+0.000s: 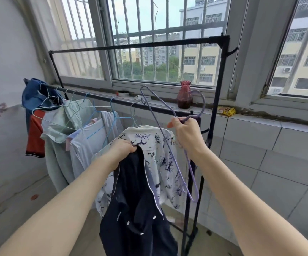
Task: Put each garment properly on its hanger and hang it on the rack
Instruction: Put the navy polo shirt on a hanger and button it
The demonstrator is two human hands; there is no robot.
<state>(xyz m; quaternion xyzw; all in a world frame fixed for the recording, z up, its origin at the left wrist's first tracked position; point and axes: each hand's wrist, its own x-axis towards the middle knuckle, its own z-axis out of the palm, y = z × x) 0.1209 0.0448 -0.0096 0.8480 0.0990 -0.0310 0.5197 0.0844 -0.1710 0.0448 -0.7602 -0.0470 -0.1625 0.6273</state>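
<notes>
The left hand (123,150) clenches its fingers on the dark garment (136,209) at 6 o'clock, lifted for threading; the right hand (186,133) grips the purple hanger (160,130) beside the rack (149,106).

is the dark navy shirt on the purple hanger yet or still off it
Off it. The left hand grips the navy shirt by its collar, hanging loose, while the right hand holds the bare purple hanger beside it.

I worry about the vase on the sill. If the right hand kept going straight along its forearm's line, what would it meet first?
Probably the rack's lower rail, just beyond the right hand gripping the purple hanger. The red vase lies farther back; depth is uncertain.
</notes>
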